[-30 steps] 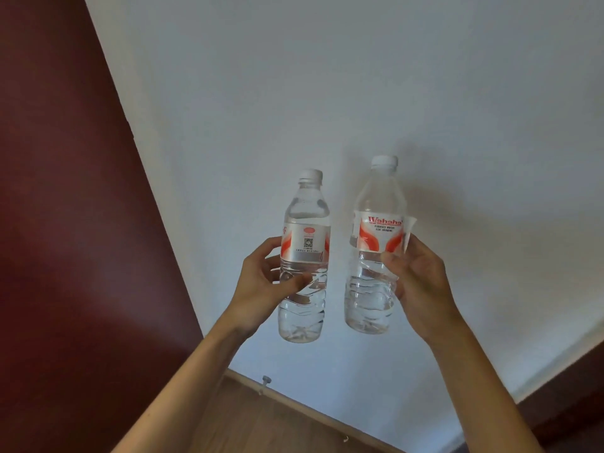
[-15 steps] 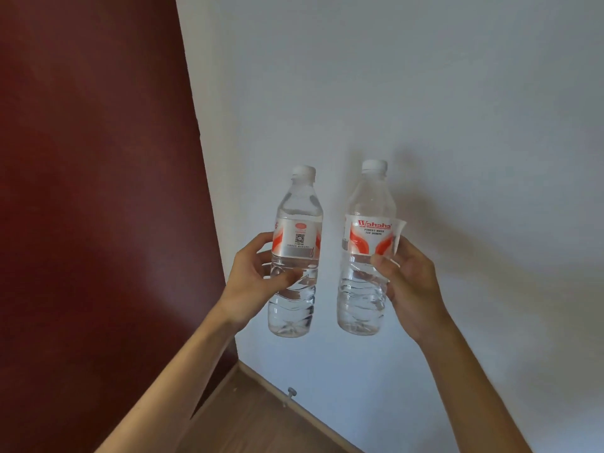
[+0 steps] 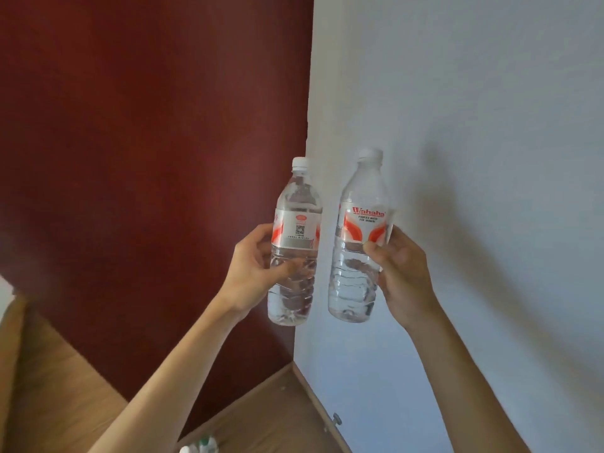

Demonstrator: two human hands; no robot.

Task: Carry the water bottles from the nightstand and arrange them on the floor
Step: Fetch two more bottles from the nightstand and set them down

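The person faces the corner where the dark red wall (image 3: pixel 147 158) meets the white wall (image 3: pixel 474 125), holding a water bottle up in each hand. The left hand (image 3: pixel 251 273) wraps the left bottle (image 3: pixel 295 237) around its ribbed lower half, just under the label, with the thumb lying across the front. The right hand (image 3: pixel 405 276) holds the right bottle (image 3: pixel 362 237) at much the same place, thumb on the label's lower edge. Each grip is closed round its own bottle. Both bottles are capped and look full. They hang side by side, close but apart.

The move to come turns on this: the wooden floor (image 3: pixel 261 416) lies well below both bases, and each base sticks out free beneath its grip. The bottles are near upright, caps up, the right one leaning a little to the right. So I judge the long axes already point at the floor, and setting them down calls for lowering, not turning. Neither hand looks nearer to the floor than the other.

At the bottom edge something white and green (image 3: pixel 199 447) shows on the floor, cut off too much to tell what it is.
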